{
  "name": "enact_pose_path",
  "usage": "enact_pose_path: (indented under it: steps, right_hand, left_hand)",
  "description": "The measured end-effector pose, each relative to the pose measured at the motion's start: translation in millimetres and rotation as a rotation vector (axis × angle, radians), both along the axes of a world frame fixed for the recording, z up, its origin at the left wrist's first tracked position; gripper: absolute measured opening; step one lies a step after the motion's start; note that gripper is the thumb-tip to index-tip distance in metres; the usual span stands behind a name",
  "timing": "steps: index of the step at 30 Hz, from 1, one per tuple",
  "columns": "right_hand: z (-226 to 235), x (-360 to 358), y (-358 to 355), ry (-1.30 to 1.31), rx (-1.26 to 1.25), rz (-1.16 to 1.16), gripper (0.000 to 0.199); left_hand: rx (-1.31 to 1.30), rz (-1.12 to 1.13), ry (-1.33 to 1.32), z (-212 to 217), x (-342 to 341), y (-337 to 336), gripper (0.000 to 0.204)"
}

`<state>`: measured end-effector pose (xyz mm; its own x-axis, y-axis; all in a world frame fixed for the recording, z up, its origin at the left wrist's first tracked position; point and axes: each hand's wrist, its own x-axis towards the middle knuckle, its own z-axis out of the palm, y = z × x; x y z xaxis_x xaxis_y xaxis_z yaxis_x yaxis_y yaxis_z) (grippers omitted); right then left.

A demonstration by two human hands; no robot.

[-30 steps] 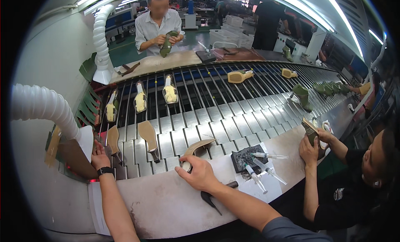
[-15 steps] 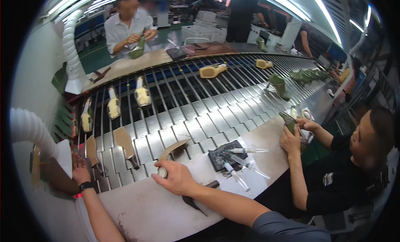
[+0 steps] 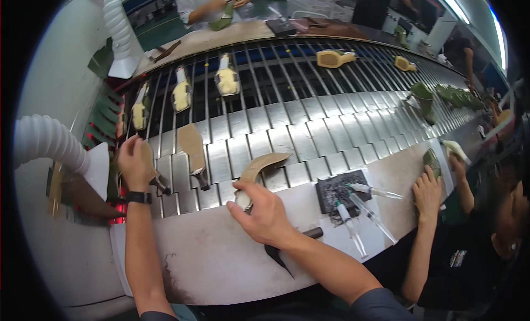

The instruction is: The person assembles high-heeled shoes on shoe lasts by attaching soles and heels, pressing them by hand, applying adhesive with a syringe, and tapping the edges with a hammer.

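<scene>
My right hand (image 3: 259, 211) grips the whitish lower end of a curved tan shoe sole (image 3: 264, 164), thumb and fingers around it, above the table's far edge. My left hand (image 3: 136, 164), with a dark band on its wrist, is on a heeled sole at the left of the conveyor. Bent fingers hide most of that sole; its dark heel (image 3: 160, 184) sticks out beside the palm. Another tan heeled sole (image 3: 191, 150) lies between my hands on the metal slats. Under my right forearm, a dark hammer (image 3: 280, 258) rests on the table (image 3: 221, 271).
Syringes (image 3: 353, 227) lean on a black block (image 3: 331, 195) to the right. Cream shoe pieces (image 3: 227, 80) lie on the conveyor rods (image 3: 265, 83). A white hose nozzle (image 3: 98, 169) stands left. A co-worker's hand (image 3: 427, 194) holds a green shoe upper (image 3: 432, 162); another person works across the conveyor.
My left hand has moved from beside the hose nozzle onto the leftmost heeled sole. My right hand keeps its sole. The whole view has shifted, so the scene appears further right and higher.
</scene>
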<state>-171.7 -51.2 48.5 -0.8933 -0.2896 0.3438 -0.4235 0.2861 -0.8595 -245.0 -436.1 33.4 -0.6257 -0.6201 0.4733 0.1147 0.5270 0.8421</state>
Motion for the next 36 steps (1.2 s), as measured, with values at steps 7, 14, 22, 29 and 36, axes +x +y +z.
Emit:
enact_pose_path:
  steps: [7,14,22,29,36]
  right_hand:
    - [6,-2,-5,-0.126,-0.064,0.037,0.038]
    - [6,0,0,-0.13,-0.075,0.054,0.041]
    - [14,6,-2,-0.137,-0.047,0.043,0.039]
    - [2,7,-10,0.036,-0.058,-0.023,0.042]
    - [12,27,-16,0.318,0.027,-0.151,0.043]
  left_hand:
    - [-0.27,-0.292,-0.463,-2,-117,117,0.091]
    - [-0.195,0.097,-0.616,-40,-283,186,0.134]
    - [-0.084,-0.013,-0.553,-7,-236,157,0.11]
    - [-0.057,-0.307,-0.217,45,51,124,0.104]
    - [-0.643,-0.028,-0.387,71,362,111,0.104]
